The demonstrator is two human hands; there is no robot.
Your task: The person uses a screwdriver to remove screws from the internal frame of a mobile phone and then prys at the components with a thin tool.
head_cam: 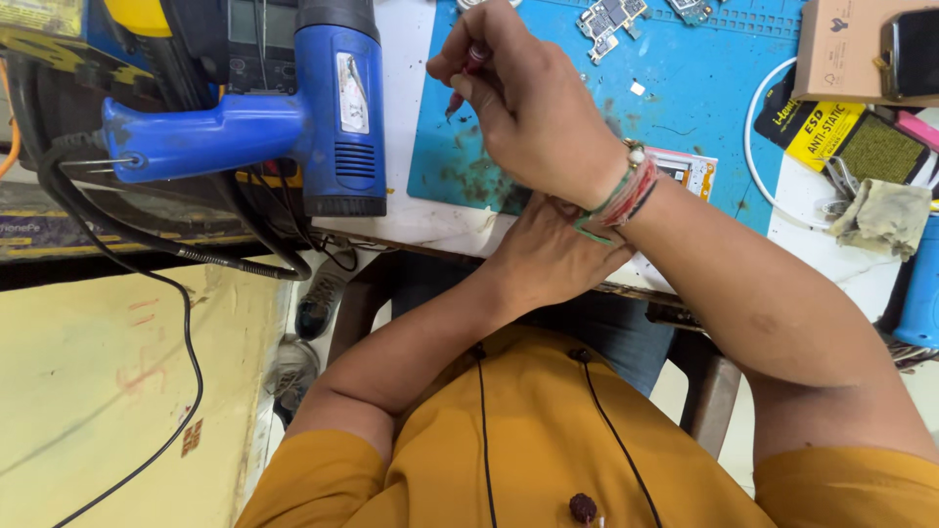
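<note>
My right hand [533,112] is over the left part of a blue work mat [685,93], its fingers closed around a thin red-handled tool [468,70] whose tip points down at the mat. Coloured thread bracelets [621,191] circle that wrist. My left hand [548,256] lies at the table's front edge, directly under the right wrist. Its fingers are hidden, so whether it holds anything cannot be seen. A small white and orange card [688,172] lies on the mat beside the right wrist.
A blue heat gun [333,108] lies left of the mat with black cables [186,293] hanging off the table. Circuit boards [611,20] sit at the mat's far edge. On the right are a cardboard box [846,54], a brush [875,147] and a dirty cloth [885,217].
</note>
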